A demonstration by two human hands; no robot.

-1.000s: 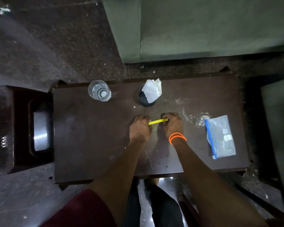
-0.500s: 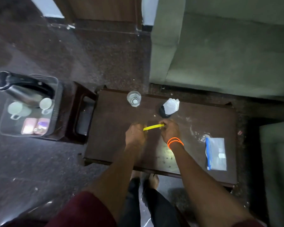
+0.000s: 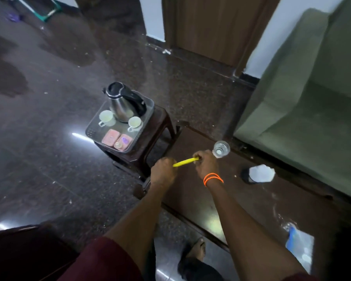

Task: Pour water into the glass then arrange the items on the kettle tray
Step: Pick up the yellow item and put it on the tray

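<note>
My left hand [image 3: 163, 170] and my right hand [image 3: 206, 163] each pinch one end of a thin yellow strip [image 3: 185, 162] above the left end of the dark wooden table [image 3: 221, 201]. A clear glass [image 3: 221, 149] with water in it stands just beyond my right hand. On a stool to the left sits the clear kettle tray [image 3: 91, 129], carrying a steel kettle [image 3: 124, 103], two white cups [image 3: 106, 118] [image 3: 134, 122] and pink sachets [image 3: 117, 139].
A dark cup stuffed with white tissue [image 3: 258, 173] stands on the table's far side. A clear zip bag with a blue edge [image 3: 300, 245] lies at the right end. A green sofa [image 3: 312, 94] borders the table behind. The dark brown stool [image 3: 150, 138] abuts the table's left end.
The view has swung left and up, bringing the stool and kettle tray fully into sight. Both hands keep hold of the yellow strip and now sit over the table's left end.
</note>
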